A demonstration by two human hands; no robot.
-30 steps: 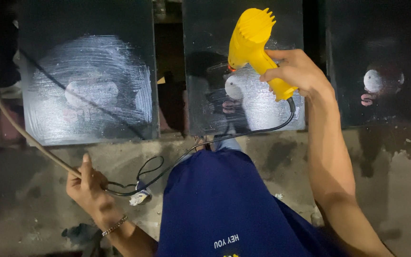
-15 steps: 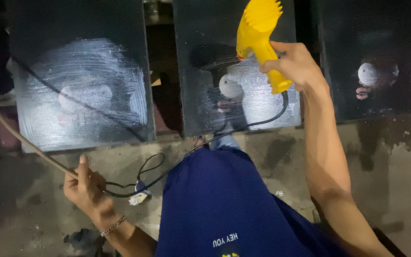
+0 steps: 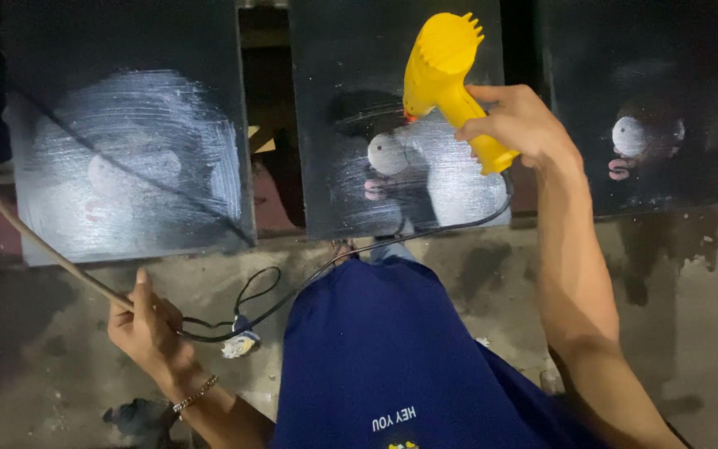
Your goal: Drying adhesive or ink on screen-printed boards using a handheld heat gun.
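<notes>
Yellow plastic heat gun, clamped by its handle in the right hand, is being held nozzle-down over the middle dark painted panel, above a whitish brushed patch. Compared with a second ago, the gun is being kept over the same panel, only slightly shifted, so drying there seems unfinished. Its black cord is trailing down to the left hand, which is closed around a tan hose near the concrete floor.
</notes>
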